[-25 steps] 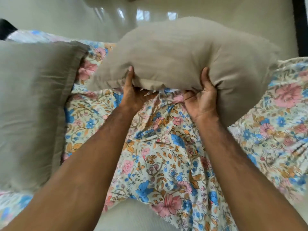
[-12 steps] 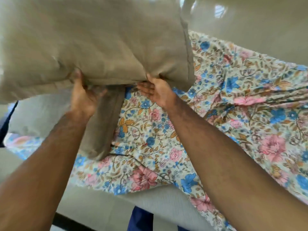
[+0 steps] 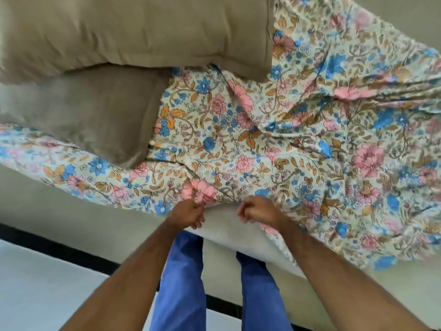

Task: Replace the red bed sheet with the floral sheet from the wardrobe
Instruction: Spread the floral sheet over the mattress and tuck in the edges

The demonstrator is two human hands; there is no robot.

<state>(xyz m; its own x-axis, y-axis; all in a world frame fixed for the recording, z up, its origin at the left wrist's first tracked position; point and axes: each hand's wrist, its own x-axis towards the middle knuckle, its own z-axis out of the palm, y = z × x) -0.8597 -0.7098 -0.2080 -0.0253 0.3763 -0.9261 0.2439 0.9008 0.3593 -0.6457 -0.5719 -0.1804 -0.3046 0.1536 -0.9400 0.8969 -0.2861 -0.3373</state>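
Observation:
The floral sheet (image 3: 274,144) lies wrinkled across the bed, with pink and blue flowers on cream. Its near edge is bunched just above the bare mattress side (image 3: 224,237). My left hand (image 3: 186,212) has curled fingers pinching that edge. My right hand (image 3: 256,211), a short way to the right, is curled on the same edge. No red sheet is in view.
Two beige pillows are stacked at the upper left, one (image 3: 133,32) overlapping the other (image 3: 95,115). My legs in blue trousers (image 3: 179,283) stand against the mattress. White floor (image 3: 35,287) with a dark strip runs along the bed's side.
Both hands have let go of the beige pillow, which now lies on top of the other one. They have dropped to the sheet's near edge and taken hold of it.

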